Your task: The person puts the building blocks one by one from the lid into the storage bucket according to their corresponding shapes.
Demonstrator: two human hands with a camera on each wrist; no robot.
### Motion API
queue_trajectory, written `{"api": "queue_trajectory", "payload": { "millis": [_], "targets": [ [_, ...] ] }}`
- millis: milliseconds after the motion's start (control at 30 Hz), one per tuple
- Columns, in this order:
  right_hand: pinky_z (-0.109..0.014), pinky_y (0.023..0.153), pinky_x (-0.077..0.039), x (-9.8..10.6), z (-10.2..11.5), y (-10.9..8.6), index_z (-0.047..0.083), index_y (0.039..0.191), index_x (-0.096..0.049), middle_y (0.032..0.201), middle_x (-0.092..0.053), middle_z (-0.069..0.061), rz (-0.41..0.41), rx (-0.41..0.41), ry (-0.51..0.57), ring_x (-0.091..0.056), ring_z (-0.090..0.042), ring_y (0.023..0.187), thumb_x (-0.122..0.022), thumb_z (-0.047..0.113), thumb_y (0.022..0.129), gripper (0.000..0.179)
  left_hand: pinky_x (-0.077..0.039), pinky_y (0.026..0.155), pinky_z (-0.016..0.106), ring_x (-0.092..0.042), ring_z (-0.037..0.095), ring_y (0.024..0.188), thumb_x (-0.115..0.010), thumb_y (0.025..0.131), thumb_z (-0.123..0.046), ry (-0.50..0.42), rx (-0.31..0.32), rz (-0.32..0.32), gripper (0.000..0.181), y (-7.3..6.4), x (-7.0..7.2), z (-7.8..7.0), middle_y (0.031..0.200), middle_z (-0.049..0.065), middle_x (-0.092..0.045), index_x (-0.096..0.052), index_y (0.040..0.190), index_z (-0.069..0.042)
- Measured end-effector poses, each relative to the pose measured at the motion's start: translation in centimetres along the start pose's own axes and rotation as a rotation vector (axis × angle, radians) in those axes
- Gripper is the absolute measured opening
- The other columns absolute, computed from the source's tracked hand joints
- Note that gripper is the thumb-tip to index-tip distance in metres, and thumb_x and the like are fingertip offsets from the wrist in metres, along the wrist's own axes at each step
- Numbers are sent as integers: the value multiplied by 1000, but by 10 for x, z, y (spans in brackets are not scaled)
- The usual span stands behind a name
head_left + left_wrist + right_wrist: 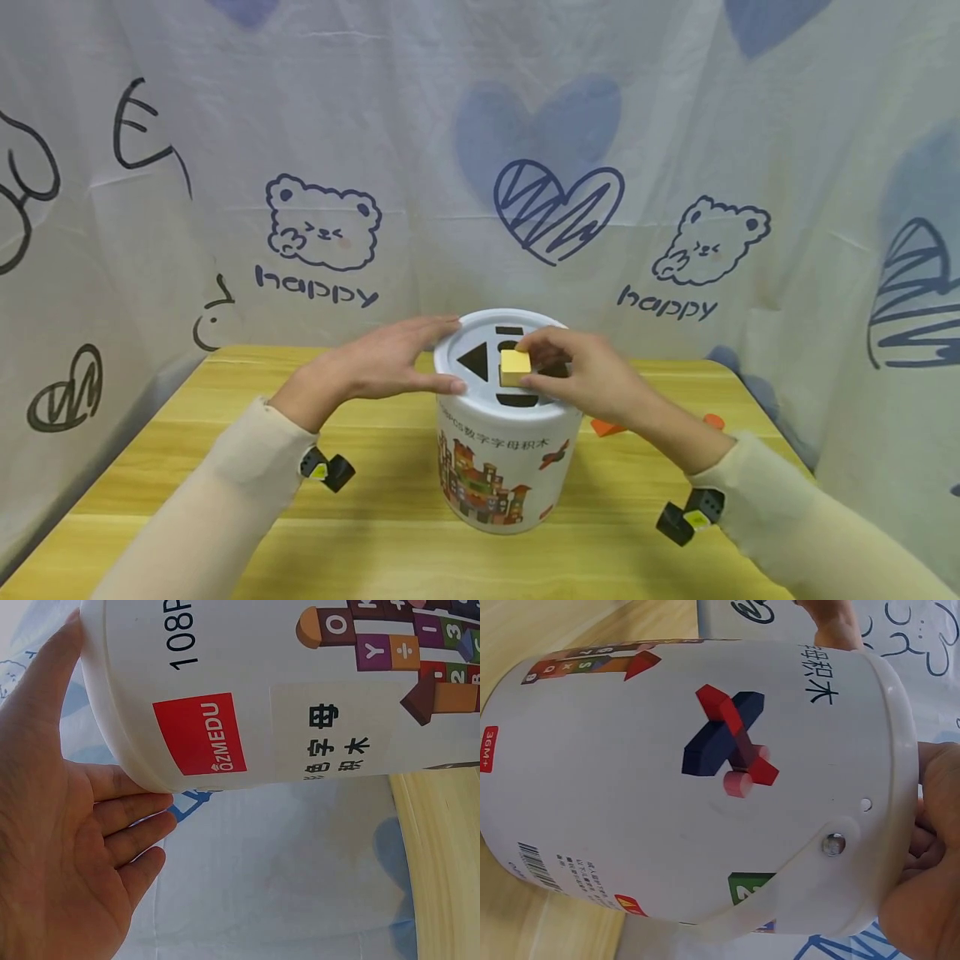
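Observation:
A white bucket (510, 467) printed with blocks and lettering stands upright on the table. Its white lid (480, 399) has dark cut-outs, one of them a triangle on the left. Between thumb and fingers, my right hand (588, 371) pinches a small yellow block (515, 367) over the middle of the lid. My left hand (378, 360) steadies the bucket's left side, thumb and fingers lying loosely along the rim. In the left wrist view that hand (67, 840) shows relaxed fingers touching the rim. The block is hidden behind the bucket in the right wrist view.
Right of the bucket, an orange piece (606, 427) lies partly behind my right forearm, and a round orange piece (713, 421) sits farther right. The yellow wood-grain table (360, 492) ends at a white curtain (420, 167) with printed drawings. A pale handle (780, 889) hangs on the bucket's side.

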State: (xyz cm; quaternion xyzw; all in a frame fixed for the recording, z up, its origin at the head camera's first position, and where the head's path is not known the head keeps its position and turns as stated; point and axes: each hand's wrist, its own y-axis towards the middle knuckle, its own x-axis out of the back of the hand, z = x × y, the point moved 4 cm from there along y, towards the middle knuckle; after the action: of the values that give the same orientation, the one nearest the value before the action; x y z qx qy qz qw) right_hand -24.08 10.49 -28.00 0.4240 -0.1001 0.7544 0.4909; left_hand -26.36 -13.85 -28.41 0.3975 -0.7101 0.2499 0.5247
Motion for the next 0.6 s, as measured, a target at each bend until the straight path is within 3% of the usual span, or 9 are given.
{"api": "queue_trajectory", "payload": {
  "millis": [600],
  "targets": [
    [-40,94,-52,1,-6,0,14,118,-65,111,-68,0,13,-29,-15,-63,-17,102,-79,28,84,40,-25,113,59,-28,30,143,-53,77,-82,0,-6,-4,103,0,2,0,159,5,-27,-28,155,-18]
  ]
}}
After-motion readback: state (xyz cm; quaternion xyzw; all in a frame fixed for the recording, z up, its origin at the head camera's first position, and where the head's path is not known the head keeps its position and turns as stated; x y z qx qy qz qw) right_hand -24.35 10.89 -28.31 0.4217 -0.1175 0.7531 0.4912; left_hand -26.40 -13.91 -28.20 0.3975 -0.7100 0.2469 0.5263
